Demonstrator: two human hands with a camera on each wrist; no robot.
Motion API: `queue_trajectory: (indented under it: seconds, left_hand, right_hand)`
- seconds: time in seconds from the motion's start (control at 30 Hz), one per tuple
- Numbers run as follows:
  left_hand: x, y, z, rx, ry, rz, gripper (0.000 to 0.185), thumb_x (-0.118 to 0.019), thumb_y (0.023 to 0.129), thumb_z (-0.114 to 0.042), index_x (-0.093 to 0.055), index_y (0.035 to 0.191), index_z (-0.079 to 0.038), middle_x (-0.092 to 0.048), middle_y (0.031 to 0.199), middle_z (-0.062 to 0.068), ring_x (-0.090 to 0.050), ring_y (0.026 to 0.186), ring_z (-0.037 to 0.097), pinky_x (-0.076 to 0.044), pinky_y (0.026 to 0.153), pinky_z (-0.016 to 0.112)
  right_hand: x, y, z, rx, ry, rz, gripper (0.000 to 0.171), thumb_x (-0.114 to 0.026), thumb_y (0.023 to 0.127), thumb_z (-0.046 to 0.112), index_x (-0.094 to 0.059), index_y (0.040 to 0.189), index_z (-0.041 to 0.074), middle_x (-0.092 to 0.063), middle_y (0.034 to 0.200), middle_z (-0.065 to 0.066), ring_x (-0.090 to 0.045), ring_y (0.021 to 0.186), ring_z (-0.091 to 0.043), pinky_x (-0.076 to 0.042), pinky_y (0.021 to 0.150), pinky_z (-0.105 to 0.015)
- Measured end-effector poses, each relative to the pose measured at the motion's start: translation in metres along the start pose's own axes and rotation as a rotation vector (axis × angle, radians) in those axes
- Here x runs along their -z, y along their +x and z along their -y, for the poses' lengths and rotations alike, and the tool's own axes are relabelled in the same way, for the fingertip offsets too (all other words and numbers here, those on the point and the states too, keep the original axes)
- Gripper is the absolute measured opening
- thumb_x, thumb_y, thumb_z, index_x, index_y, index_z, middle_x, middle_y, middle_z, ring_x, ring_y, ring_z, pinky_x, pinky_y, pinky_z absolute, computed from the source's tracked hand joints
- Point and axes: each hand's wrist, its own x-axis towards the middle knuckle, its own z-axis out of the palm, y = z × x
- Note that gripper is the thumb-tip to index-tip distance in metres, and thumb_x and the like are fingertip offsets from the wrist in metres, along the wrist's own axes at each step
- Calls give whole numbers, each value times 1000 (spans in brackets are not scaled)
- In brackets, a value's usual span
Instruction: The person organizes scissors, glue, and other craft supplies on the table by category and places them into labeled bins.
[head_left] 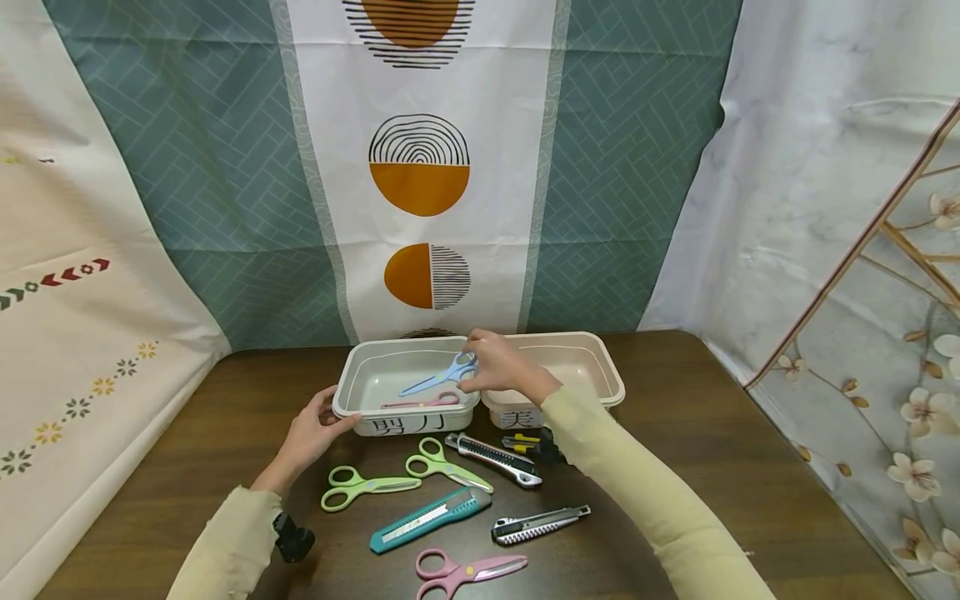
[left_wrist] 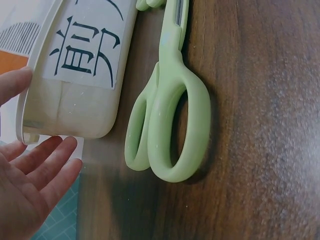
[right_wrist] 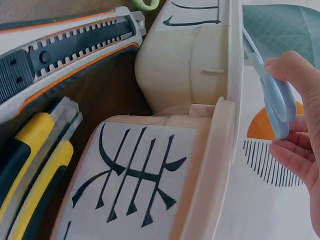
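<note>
At the left front corner of a white plastic bin, my left hand touches the rim with its thumb, its fingers loosely extended along the side. My right hand pinches light blue scissors by the handles, over the right part of this bin, blades pointing left. Pink-handled scissors lie inside the bin, under the blue pair. Green scissors lie on the table just below the left hand, with a second green pair to their right.
A pinkish-beige bin adjoins the white one. In front lie a black-and-white utility knife, a yellow-and-black cutter, a teal cutter, a silver-and-black cutter and pink scissors. Hanging cloth borders the table behind.
</note>
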Motion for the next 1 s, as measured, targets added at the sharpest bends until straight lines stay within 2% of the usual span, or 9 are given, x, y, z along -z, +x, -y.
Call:
queue_trajectory:
  seconds: [0.33,0.5,0.7,1.0]
  left_hand:
    - [-2,-1,-1,-5,-21,5,71,-66,84,-28,-29,137,2,-51,121,27,-56,101,33,-48,78,36]
    - [-1,-1,-2,2,-8,-3,72,-66,83,-28,-29,137,2,-51,121,27,-55,101,33,-47,77,36]
    - [0,-1,-3,-7,-19,8,71,-65,84,-28,-28,137,2,-51,121,28,-55,102,34,-47,79,39]
    - [1,-3,-4,-17,-31,11,71,-65,85,-28,-27,138,2,-50,122,28,-55,102,34,-47,80,40]
  right_hand:
    - [-1,3,6,41,-127,33,45,-72,69,39,-67,92,0,-59,93,-9,-53,79,-18,-45,68,-28]
    - [-4,7,5,41,-114,19,46,-74,68,41,-67,88,0,-60,94,-9,-55,80,-19,-46,71,-28]
    - [-11,11,6,38,-127,44,40,-73,68,44,-65,77,6,-60,89,-6,-51,73,-15,-44,63,-24]
    - [-16,14,12,-14,-99,45,42,-74,68,45,-67,82,5,-61,93,-6,-53,76,-14,-45,64,-24]
